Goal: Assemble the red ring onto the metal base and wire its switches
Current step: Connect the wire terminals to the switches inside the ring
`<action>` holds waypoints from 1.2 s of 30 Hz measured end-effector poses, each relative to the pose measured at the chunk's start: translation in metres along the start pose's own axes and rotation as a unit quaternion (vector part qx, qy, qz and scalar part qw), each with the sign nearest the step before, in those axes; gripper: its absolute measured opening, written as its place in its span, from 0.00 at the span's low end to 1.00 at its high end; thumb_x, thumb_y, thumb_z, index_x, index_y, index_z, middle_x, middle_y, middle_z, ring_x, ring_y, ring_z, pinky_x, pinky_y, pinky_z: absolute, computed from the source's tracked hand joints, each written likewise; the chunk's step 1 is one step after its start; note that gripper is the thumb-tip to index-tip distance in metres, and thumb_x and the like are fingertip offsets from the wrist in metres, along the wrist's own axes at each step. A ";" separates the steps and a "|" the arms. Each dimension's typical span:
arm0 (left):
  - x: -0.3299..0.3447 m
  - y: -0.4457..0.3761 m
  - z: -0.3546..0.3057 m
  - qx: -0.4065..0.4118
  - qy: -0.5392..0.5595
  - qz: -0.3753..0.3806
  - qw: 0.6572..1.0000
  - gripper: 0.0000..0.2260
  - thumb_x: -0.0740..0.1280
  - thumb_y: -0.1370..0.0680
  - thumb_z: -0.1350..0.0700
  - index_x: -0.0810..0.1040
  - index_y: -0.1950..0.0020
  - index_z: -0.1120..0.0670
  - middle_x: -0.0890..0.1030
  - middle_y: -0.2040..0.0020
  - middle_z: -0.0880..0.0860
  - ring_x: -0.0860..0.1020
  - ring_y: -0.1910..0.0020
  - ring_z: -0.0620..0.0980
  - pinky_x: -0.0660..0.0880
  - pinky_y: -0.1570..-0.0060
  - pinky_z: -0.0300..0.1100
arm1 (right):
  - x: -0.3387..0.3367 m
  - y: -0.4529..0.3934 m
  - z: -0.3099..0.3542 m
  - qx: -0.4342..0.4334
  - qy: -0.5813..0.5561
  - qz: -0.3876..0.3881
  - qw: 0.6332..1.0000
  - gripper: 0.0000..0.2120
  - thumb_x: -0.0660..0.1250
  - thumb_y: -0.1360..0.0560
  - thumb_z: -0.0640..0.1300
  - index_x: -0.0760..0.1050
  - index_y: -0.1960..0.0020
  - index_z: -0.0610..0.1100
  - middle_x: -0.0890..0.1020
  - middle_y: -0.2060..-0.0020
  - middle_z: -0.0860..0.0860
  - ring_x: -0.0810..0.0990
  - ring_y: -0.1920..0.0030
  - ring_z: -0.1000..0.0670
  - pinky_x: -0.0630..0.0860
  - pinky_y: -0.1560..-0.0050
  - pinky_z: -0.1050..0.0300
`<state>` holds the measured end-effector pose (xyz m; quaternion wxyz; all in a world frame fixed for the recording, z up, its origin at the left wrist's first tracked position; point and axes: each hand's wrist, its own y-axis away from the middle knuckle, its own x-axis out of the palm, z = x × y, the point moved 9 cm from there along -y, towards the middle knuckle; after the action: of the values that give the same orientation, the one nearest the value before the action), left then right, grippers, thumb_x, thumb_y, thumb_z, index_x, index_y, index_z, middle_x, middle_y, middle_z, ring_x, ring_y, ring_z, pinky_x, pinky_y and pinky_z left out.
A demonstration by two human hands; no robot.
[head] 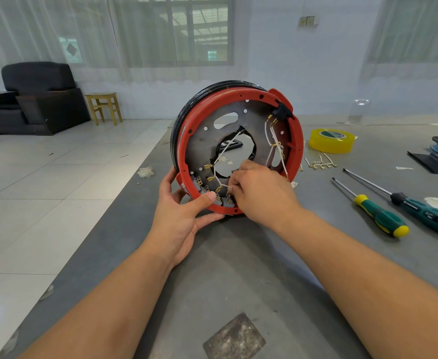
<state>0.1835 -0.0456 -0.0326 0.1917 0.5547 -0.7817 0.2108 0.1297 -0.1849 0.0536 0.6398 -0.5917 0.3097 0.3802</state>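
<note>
grey worktable (238, 281) nearest, scuffed, with a worn dark patch (234, 336) close to the near edge. left hand (184, 218) gripping the lower rim of the red ring (296, 141), thumb hooked over it, fingers underneath. right hand (258, 190) pinching a white wire (219, 181) down by the switches (224, 199) at the ring's bottom. ring seated round the metal base (202, 143), whole thing stood on edge mid-table, tilted back a bit. off to the right, two green-handled screwdrivers (383, 218), loose brass terminals (318, 163), then a roll of yellow tape (331, 141) further back. left of the table, pale tiled floor (57, 177). far left, a black armchair (39, 97) and a small wooden stool (104, 107). curtained windows (181, 29) along the far wall.
</note>
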 end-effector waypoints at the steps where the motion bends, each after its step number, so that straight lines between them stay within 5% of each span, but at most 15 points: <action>1: 0.000 0.000 0.000 0.000 0.000 0.000 1.000 0.38 0.76 0.29 0.73 0.72 0.30 0.39 0.75 0.32 0.62 0.86 0.43 0.62 0.84 0.54 0.66 | 0.000 0.000 0.000 -0.001 -0.001 -0.001 1.000 0.08 0.64 0.19 0.49 0.82 0.50 0.51 0.76 0.51 0.54 0.81 0.54 0.45 0.76 0.59 0.52; 13: 0.001 0.002 -0.002 -0.001 -0.005 -0.002 1.000 0.41 0.79 0.36 0.68 0.72 0.31 0.39 0.74 0.31 0.62 0.85 0.42 0.61 0.84 0.54 0.65 | 0.007 -0.002 0.002 -0.020 -0.003 0.007 1.000 0.09 0.63 0.19 0.49 0.82 0.50 0.51 0.77 0.50 0.53 0.80 0.53 0.45 0.69 0.62 0.55; 22: -0.002 -0.001 -0.001 0.004 -0.008 -0.005 1.000 0.42 0.79 0.32 0.70 0.70 0.27 0.39 0.75 0.33 0.63 0.86 0.44 0.60 0.84 0.54 0.64 | 0.007 -0.003 -0.001 -0.012 -0.057 0.002 0.998 0.07 0.65 0.22 0.48 0.81 0.51 0.51 0.75 0.52 0.54 0.80 0.55 0.46 0.78 0.59 0.51; 29: -0.002 0.000 0.002 0.002 -0.032 -0.012 0.999 0.40 0.78 0.29 0.70 0.67 0.25 0.43 0.79 0.34 0.63 0.86 0.44 0.61 0.85 0.52 0.60 | 0.002 -0.005 -0.004 -0.007 -0.101 -0.019 0.995 0.05 0.68 0.23 0.51 0.82 0.50 0.54 0.69 0.66 0.60 0.78 0.56 0.51 0.72 0.62 0.56; 36: 0.000 -0.001 0.003 -0.004 -0.045 -0.008 0.999 0.39 0.78 0.30 0.70 0.67 0.28 0.44 0.79 0.34 0.62 0.87 0.46 0.61 0.85 0.53 0.58 | 0.008 -0.004 -0.003 0.000 -0.098 -0.002 0.995 0.05 0.67 0.21 0.52 0.81 0.49 0.56 0.74 0.59 0.58 0.78 0.54 0.51 0.73 0.61 0.55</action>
<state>0.1840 -0.0471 -0.0349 0.1601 0.5692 -0.7858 0.1813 0.1372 -0.1868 0.0481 0.6681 -0.5523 0.2443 0.4346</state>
